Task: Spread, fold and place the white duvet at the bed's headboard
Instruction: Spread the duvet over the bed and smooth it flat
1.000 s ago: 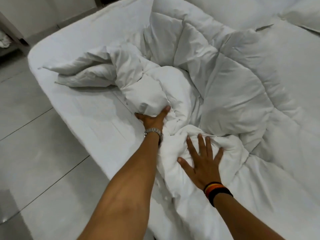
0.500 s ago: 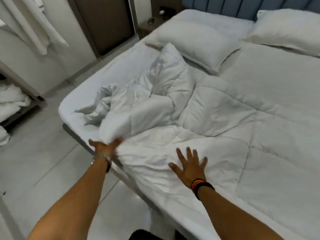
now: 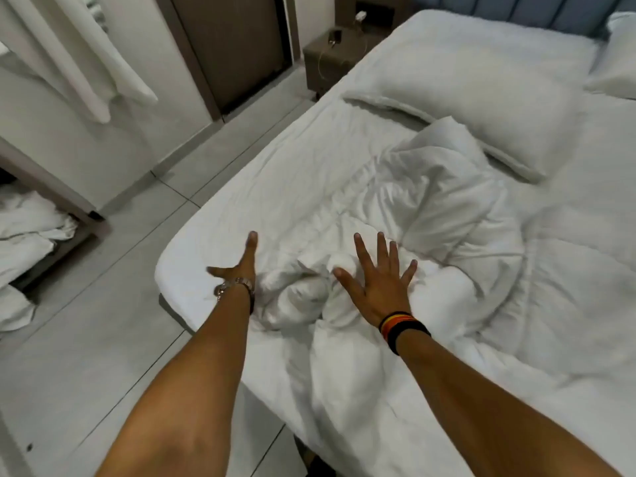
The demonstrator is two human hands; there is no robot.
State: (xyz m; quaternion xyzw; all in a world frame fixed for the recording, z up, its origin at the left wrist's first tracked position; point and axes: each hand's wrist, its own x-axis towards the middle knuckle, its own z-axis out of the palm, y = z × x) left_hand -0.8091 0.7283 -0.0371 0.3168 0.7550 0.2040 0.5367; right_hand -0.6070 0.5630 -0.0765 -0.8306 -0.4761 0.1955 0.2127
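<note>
— From over the person's shoulder, what do you see on the bed (image 3: 220,235)?

— The white duvet (image 3: 430,215) lies rumpled across the mattress, bunched in a heap near the middle and in a tight knot of folds near the bed's near left corner. It reaches down toward the foot of the bed on the right side.

— And the hands?

— The left hand (image 3: 241,266) is flat and open at the left edge of that knot, fingers straight and thumb out, gripping nothing. A metal watch (image 3: 234,287) sits on its wrist. The right hand (image 3: 378,284) is spread wide, palm down, pressing on the bunched duvet, fingers splayed; it has hold of nothing either. Striped wristbands (image 3: 402,327) circle that wrist.

— What is up at the top?

— A white pillow (image 3: 457,105) lies just beyond the duvet's heap, below the blue padded headboard (image 3: 516,12). A second pillow (image 3: 616,63) shows at the right edge. A brown nightstand (image 3: 327,60) stands beside the bed's far left corner, and white towels (image 3: 69,53) hang on the left wall above the tiled floor (image 3: 86,339).
</note>
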